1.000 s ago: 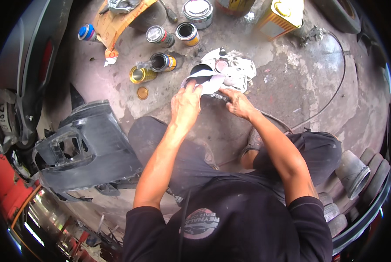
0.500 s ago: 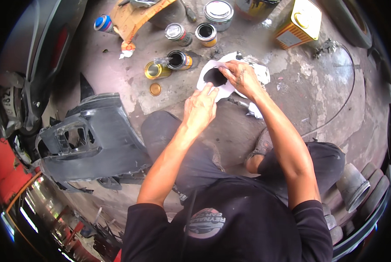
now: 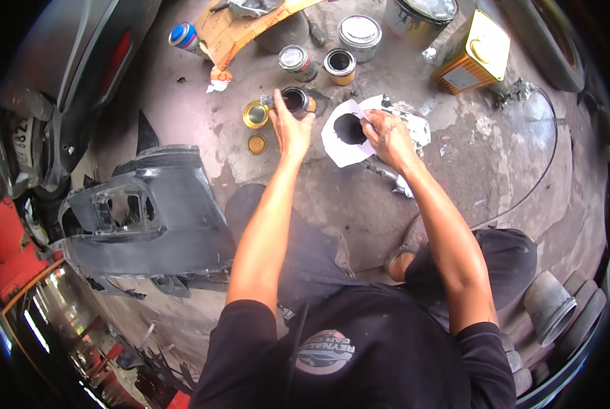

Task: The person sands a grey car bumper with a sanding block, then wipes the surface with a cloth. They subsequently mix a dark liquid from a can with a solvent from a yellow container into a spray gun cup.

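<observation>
My left hand (image 3: 292, 133) is at the near side of an open can with dark contents (image 3: 295, 101), thumb and forefinger spread toward its sides; whether they touch it I cannot tell. My right hand (image 3: 391, 142) pinches the right edge of a sheet of white paper (image 3: 339, 147). A round, black area (image 3: 350, 128) shows in the middle of the paper; whether it is a container's mouth is unclear. Left of the dark can stand a small gold tin (image 3: 256, 114) and, nearer me, a round gold lid (image 3: 256, 144).
Beyond my hands stand a grey-lidded can (image 3: 294, 58), another open can (image 3: 339, 67), a larger silver can (image 3: 359, 38) and a rectangular yellow tin (image 3: 473, 58). A dark bumper part (image 3: 161, 218) lies left of my legs. Crumpled white material (image 3: 414, 128) lies right of the paper.
My left hand has let go of the paper and moved left and away from me to the dark can. My right hand still holds the paper. The view has shifted slightly.
</observation>
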Demonstrator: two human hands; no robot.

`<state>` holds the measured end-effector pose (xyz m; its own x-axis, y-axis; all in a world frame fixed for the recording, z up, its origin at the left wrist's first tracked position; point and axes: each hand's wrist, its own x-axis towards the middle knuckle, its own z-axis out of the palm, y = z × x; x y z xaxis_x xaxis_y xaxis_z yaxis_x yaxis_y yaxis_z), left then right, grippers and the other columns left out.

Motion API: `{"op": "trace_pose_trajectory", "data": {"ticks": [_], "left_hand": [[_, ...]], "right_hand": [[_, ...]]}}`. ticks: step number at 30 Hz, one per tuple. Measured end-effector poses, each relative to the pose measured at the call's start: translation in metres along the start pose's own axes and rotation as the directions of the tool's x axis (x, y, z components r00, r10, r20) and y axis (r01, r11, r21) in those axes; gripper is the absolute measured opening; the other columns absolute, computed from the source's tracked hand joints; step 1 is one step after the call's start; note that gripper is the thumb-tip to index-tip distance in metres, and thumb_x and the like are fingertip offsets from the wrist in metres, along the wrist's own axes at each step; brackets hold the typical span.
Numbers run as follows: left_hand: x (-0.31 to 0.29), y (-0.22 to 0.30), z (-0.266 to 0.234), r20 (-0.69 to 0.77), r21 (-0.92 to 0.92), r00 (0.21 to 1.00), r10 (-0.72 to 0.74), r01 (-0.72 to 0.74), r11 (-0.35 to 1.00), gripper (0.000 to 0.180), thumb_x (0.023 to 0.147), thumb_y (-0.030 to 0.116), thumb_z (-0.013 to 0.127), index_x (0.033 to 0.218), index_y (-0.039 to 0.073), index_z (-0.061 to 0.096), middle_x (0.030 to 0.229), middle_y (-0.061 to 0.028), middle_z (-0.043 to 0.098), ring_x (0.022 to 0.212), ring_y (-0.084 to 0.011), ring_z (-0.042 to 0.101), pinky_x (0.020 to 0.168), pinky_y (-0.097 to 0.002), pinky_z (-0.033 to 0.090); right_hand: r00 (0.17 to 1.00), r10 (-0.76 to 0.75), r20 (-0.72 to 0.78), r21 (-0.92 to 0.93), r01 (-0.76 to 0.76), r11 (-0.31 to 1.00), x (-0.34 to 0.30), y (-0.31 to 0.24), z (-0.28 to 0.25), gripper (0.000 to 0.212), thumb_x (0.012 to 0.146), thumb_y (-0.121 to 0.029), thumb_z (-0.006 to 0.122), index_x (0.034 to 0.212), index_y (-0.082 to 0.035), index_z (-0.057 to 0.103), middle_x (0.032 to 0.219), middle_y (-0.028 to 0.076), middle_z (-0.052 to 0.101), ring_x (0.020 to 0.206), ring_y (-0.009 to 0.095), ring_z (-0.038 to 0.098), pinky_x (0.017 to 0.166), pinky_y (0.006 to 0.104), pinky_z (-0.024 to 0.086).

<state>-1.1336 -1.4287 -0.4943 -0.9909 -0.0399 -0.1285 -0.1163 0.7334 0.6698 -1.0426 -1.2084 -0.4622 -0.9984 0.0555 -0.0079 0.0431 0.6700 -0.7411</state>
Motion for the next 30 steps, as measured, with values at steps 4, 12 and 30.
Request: {"op": "trace_pose_trajectory", "data": {"ticks": [4,12,30], "left_hand": [[0.007,-0.011,0.016,-0.065,-0.048,0.997,0.047,-0.05,0.998,0.109,0.078,0.01,0.088,0.164,0.013,0.021,0.151,-0.0322,0.04,0.14,-0.0458,0.046,0.116,-0.0482,0.041],[0.017,-0.018,0.019,-0.157,-0.13,0.986,0.062,-0.083,0.988,0.083,0.075,0.013,0.089,0.146,0.008,0.046,0.135,-0.0224,0.055,0.126,-0.0389,0.057,0.108,-0.0467,0.047],[-0.045,0.061,-0.094,0.324,0.18,0.682,0.656,-0.725,0.665,0.089,0.067,0.013,0.086,0.148,0.005,0.048,0.133,-0.0242,0.058,0.121,-0.0424,0.056,0.104,-0.0514,0.046]], "right_hand": [[1.0,0.015,0.019,-0.008,-0.015,1.0,0.001,-0.003,-0.002,0.026,0.095,-0.014,0.063,0.116,0.0,0.073,0.106,0.019,0.072,0.098,0.038,0.07,0.087,0.0448,0.056],[0.999,0.024,0.024,0.017,-0.025,1.0,0.001,0.003,0.002,0.026,0.099,-0.019,0.06,0.111,0.0,0.073,0.109,0.019,0.072,0.098,0.039,0.07,0.087,0.0461,0.055],[0.995,0.095,0.025,0.087,-0.097,0.991,0.001,0.007,0.002,0.028,0.098,-0.023,0.059,0.111,-0.004,0.075,0.105,0.019,0.072,0.099,0.039,0.07,0.09,0.048,0.055]]}}
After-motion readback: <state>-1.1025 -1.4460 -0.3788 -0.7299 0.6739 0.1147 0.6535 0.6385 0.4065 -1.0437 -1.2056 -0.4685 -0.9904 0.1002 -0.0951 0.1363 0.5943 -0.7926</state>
